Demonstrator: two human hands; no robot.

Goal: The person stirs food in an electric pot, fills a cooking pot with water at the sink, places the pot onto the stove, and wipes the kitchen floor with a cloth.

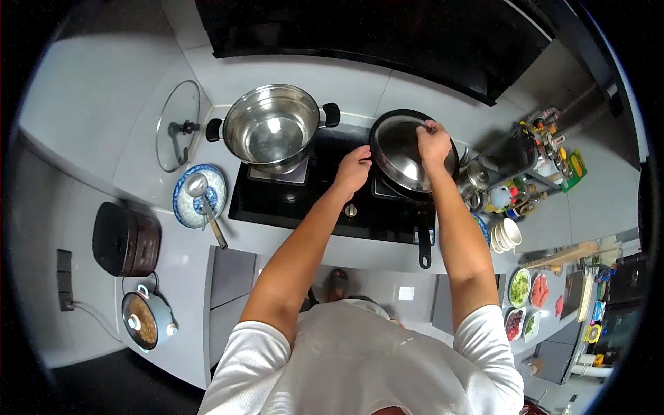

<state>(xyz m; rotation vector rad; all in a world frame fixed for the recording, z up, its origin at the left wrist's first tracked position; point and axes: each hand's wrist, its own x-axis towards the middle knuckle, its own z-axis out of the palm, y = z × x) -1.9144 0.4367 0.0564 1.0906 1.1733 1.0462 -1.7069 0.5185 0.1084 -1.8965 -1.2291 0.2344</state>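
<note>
My right hand [434,143] is closed on the top of a domed steel lid [395,149], where the knob is covered by my fingers. The lid sits over a dark frying pan [407,191] on the right burner, its black handle pointing toward me. My left hand [354,169] is just left of the pan, with fingers stretched toward its rim and nothing in them. To the left, a steel pot [275,131] without a lid stands on the other burner.
A glass lid [173,135] leans on the left wall above a blue-patterned plate [185,207] with a ladle [197,185]. Seasoning bottles [519,195] and stacked bowls [506,235] stand right. A blue pot [163,319] and dishes of cut food [519,287] occupy the side counters.
</note>
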